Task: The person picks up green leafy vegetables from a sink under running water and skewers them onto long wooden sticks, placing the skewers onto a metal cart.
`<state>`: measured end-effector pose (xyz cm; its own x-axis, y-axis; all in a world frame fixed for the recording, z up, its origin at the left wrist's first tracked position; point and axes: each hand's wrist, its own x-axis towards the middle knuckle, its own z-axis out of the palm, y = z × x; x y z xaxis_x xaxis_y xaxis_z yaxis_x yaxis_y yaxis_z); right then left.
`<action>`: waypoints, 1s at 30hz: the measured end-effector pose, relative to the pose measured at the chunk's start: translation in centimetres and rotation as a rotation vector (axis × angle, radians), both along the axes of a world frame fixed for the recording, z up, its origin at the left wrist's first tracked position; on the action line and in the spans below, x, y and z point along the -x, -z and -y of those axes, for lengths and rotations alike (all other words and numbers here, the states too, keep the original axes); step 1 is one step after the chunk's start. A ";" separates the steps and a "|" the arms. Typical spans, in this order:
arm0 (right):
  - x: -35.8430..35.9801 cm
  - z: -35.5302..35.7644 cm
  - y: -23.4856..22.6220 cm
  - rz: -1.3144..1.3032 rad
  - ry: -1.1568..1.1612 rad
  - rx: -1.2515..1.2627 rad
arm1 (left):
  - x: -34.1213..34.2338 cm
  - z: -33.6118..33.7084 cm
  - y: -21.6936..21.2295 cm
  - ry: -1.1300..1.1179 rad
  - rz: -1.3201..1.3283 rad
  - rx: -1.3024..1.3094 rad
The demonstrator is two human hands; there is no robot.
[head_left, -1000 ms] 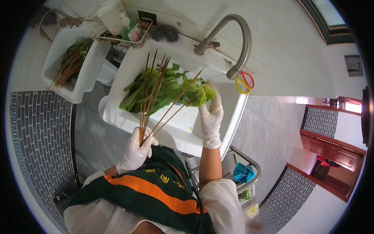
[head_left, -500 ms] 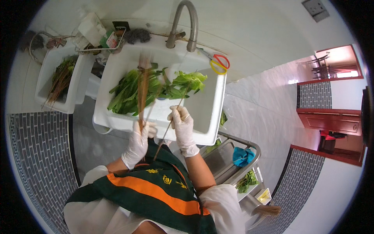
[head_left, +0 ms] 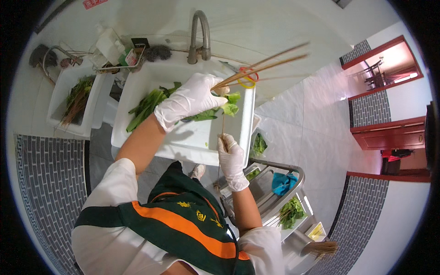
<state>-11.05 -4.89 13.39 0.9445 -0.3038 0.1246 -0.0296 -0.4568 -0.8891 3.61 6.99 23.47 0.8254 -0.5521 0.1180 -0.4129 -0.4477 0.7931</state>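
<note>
Both my hands wear white gloves. My left hand (head_left: 195, 95) is over the sink, closed around several thin wooden skewers (head_left: 268, 68) that point off to the right. Lower down, at the sink's front edge, my right hand (head_left: 231, 158) pinches a single skewer (head_left: 223, 123) standing roughly upright. At that skewer's upper end is a light green lettuce leaf (head_left: 231, 104), close beside my left fingers; whether they touch it is hidden. Long dark green leaves (head_left: 147, 109) lie in the white sink (head_left: 181, 150), partly behind my left hand.
A grey faucet (head_left: 200, 39) rises behind the sink, with scissors (head_left: 247, 78) at its back right corner. Skewered greens fill a white basin (head_left: 75, 103) at left. On the right stand a metal cart (head_left: 298, 181) with a blue cloth (head_left: 284, 183), greens (head_left: 292, 213) and a skewer container (head_left: 300, 243).
My left hand has moved up and right over the sink, and its skewers now point right instead of up. The right hand with its skewer has shifted slightly right and down.
</note>
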 end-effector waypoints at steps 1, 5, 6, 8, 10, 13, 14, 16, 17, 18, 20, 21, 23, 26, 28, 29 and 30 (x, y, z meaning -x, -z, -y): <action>0.2 0.2 -0.1 -0.014 0.000 0.013 | -0.2 0.4 -0.4 0.015 -0.030 -0.103; 0.7 0.9 -0.6 -0.010 0.010 0.061 | -0.6 1.5 -0.7 0.101 -0.016 -0.259; 0.8 1.0 -0.5 0.001 0.015 0.071 | -0.5 1.7 -0.6 0.108 0.024 -0.262; 0.7 0.9 -0.6 0.057 0.038 0.064 | -0.2 1.9 -0.3 0.092 0.084 -0.261; 0.7 0.9 -0.5 0.033 0.048 -0.004 | 0.4 1.9 0.4 0.054 0.115 -0.246; 0.4 0.7 -0.6 -0.056 0.030 -0.154 | 0.8 1.9 0.6 0.055 0.155 -0.229; 0.3 0.6 -0.5 -0.047 0.024 -0.164 | 0.8 1.8 0.8 0.029 0.129 -0.214; 0.1 0.8 -0.4 -0.048 0.011 -0.199 | 0.6 1.6 1.1 -0.024 0.077 -0.184; 0.1 0.9 -0.3 -0.057 0.003 -0.223 | 0.8 1.5 1.0 -0.055 0.058 -0.107; 0.1 1.1 -0.3 -0.068 -0.004 -0.244 | 1.2 1.5 1.0 -0.085 0.036 -0.027; 0.4 1.5 -1.1 -0.105 -0.001 -0.305 | 2.0 1.1 1.1 -0.148 -0.069 0.108; 0.5 1.5 -1.6 -0.120 -0.004 -0.340 | 2.3 0.5 1.2 -0.141 -0.050 0.124; 0.5 1.5 -1.8 -0.136 -0.005 -0.414 | 2.8 -0.5 1.5 -0.125 -0.014 0.156; 0.4 1.5 -2.1 -0.188 -0.045 -0.429 | 3.8 -1.0 1.4 -0.108 -0.035 0.176; 0.3 1.4 -2.3 -0.208 -0.072 -0.423 | 3.8 -1.3 1.4 -0.113 -0.034 0.083; 0.2 1.2 -2.3 -0.207 -0.077 -0.430 | 3.9 -1.3 0.9 -0.105 0.012 0.067; 0.3 1.2 -2.3 -0.206 -0.085 -0.438 | 4.1 -1.1 0.2 -0.098 0.057 0.050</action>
